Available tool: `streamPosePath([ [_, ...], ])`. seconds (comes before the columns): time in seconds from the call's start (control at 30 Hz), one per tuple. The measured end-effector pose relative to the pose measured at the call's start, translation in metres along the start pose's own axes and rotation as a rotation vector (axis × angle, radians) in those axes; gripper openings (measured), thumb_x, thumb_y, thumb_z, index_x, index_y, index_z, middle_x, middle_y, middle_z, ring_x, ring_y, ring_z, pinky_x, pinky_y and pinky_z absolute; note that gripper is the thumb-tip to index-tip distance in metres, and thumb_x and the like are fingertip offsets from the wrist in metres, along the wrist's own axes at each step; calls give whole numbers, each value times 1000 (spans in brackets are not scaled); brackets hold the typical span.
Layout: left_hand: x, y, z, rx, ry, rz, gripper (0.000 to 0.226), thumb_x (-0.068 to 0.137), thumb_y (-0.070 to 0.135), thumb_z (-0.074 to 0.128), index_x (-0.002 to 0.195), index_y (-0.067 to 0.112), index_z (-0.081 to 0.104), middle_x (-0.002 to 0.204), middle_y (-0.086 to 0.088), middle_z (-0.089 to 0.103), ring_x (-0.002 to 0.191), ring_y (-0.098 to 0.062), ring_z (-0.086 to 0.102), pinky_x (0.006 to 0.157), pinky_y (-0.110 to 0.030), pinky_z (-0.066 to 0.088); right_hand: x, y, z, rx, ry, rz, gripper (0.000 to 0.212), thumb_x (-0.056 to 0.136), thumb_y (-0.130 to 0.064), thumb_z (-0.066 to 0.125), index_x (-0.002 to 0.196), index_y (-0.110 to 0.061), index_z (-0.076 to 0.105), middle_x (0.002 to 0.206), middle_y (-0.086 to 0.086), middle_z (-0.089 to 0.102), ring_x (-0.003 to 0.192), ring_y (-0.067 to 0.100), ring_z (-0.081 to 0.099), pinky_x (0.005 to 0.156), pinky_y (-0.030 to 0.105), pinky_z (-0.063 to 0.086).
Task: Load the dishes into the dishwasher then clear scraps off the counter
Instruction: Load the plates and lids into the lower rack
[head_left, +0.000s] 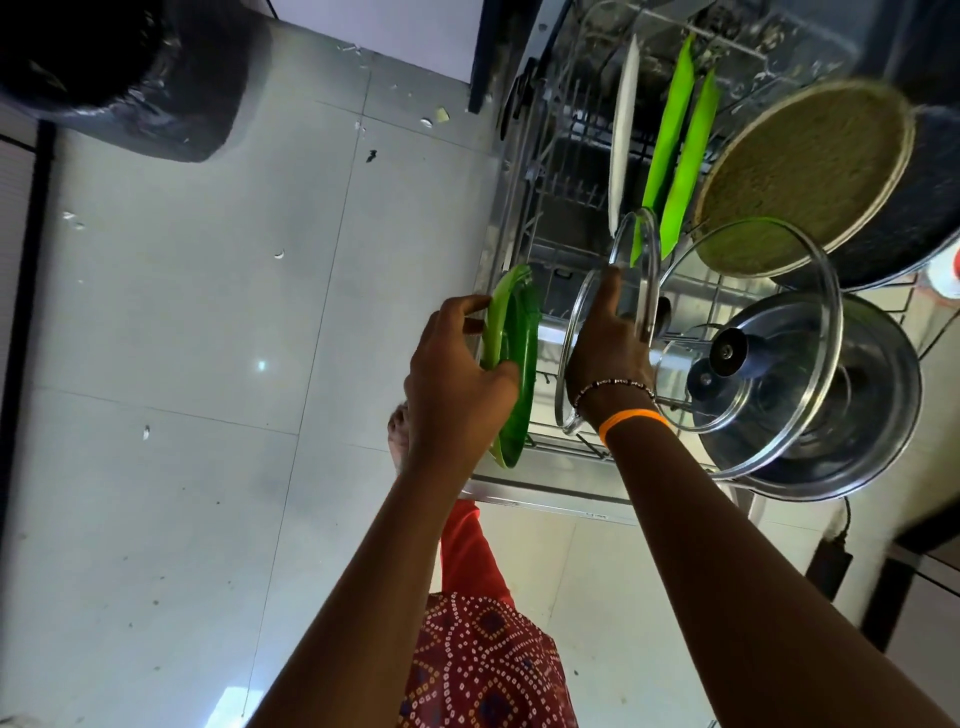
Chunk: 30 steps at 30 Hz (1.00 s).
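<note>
Over the rack (571, 447), green plate (511, 364) in left hand (457, 374)

A black bin bag (130, 78) stands on the grey tiled floor (208, 364), top left.

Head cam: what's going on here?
A person is loading the dishwasher rack. The left hand grips a green plate on edge at the rack's near side; the right hand holds a glass lid upright. Two green plates and a white plate already stand slotted.
</note>
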<state>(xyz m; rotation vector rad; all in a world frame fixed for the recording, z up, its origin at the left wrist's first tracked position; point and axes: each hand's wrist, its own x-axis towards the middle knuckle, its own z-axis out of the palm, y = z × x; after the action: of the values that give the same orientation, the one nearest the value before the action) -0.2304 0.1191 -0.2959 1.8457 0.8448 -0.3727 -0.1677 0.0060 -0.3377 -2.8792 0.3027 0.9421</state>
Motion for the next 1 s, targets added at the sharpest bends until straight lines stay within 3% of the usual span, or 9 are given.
streamPosePath([
  [0.2,1,0,-3,-1,15,-4,52,78,10,70,125,21,50,120,2,60,84,-14,58,61,-15,45,-3,-6,-2,8,-58,-23,85,88,8,43,148,-23,-10,129,26,44,112,39,53,89,43,45],
  [0.33,3,-1,-3,14,2,-3,52,78,9,69,125,21,50,121,1,60,87,-15,58,61,-14,43,1,-12,1,-27,-94,-69,86,89,2,46,147,-20,-13,123,27,49,109,40,54,86,43,46],
  [0.67,2,-2,-20,44,21,13,53,75,4,68,122,22,52,115,2,61,90,-26,63,60,-19,45,-22,-20,-3,-104,1,-64,63,97,1,24,148,-18,-7,122,25,49,104,38,58,79,43,48],
  [0.83,-4,6,-27,89,21,50,53,74,4,66,121,23,52,115,3,61,92,-28,62,63,-23,45,-40,-20,-3,-87,8,-138,70,94,1,31,147,-17,-12,115,20,55,96,35,62,65,38,42],
  [1.0,-8,13,-26,121,29,74,52,74,3,64,120,24,53,115,3,61,93,-31,62,70,-29,46,-64,-5,-6,12,-26,-128,74,93,-1,32,147,-20,-14,116,18,54,98,35,60,64,35,36],
])
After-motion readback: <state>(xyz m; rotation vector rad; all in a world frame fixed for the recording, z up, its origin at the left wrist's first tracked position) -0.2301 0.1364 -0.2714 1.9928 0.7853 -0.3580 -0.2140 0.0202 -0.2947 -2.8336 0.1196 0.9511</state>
